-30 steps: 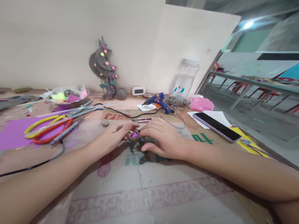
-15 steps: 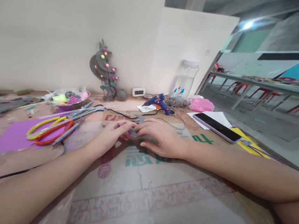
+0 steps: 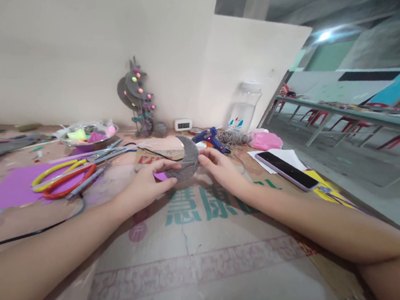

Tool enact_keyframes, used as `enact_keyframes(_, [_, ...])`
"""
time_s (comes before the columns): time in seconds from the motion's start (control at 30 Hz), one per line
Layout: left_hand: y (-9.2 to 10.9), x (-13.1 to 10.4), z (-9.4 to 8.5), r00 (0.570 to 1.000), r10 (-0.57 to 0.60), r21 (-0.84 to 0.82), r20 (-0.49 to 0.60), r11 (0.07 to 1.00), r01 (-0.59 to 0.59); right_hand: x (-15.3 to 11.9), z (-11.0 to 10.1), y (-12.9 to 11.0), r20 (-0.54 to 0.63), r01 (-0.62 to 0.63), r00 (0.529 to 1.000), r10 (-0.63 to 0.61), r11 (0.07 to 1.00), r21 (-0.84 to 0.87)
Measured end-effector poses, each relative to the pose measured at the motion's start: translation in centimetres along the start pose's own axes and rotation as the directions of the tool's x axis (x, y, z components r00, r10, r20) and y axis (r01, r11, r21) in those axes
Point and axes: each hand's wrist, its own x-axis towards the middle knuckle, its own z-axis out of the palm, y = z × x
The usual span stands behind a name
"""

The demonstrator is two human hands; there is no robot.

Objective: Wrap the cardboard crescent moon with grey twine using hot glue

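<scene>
A crescent moon wrapped in grey yarn [image 3: 188, 159] is held up between both hands over the cardboard [image 3: 154, 267]. My left hand [image 3: 151, 185] pinches its lower left end, where a bit of purple shows at the fingers. My right hand [image 3: 221, 169] grips its right edge with thumb and fingertips. Just behind the moon lies a blue glue gun [image 3: 210, 138], partly covered by it. Grey yarn [image 3: 234, 138] lies in a loose heap to the right of the glue gun.
Scissors with yellow and red handles [image 3: 68, 177] lie on purple sheets [image 3: 4, 190] at left, near a bowl [image 3: 89, 144]. A water bottle [image 3: 242, 110], pink bag [image 3: 265, 140] and phone [image 3: 287, 171] are at right. A decorated moon hanging [image 3: 138, 97] stands against the wall; a black cord [image 3: 34, 232] crosses left.
The grey moon, mostly covered by my hands before, is now lifted and turned so its face shows. My right hand has moved off its front to its right edge.
</scene>
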Motion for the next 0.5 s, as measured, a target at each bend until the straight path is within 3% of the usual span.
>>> enact_keyframes(0.1, [0.1, -0.2, 0.2, 0.999, 0.025, -0.005, 0.048, 1.000, -0.025, 0.1, -0.1, 0.1, 0.132, -0.046, 0.990, 0.041, 0.998, 0.034])
enact_keyframes(0.2, [0.4, -0.5, 0.4, 0.997, 0.009, -0.154, 0.079, 0.988, 0.004, -0.1, -0.1, 0.0, 0.129, -0.008, 0.992, 0.005, 1.000, 0.024])
enact_keyframes(0.3, [0.4, -0.5, 0.6, 0.999, -0.014, -0.297, 0.037, 0.954, 0.025, -0.3, -0.1, -0.3, 0.128, 0.038, 0.991, -0.041, 0.999, 0.023])
enact_keyframes(0.5, [-0.1, 0.0, 0.7, 0.989, 0.051, -0.148, 0.142, 0.988, -0.030, -1.0, 0.4, -1.1, 0.217, 0.074, 0.973, -0.073, 0.997, 0.005])
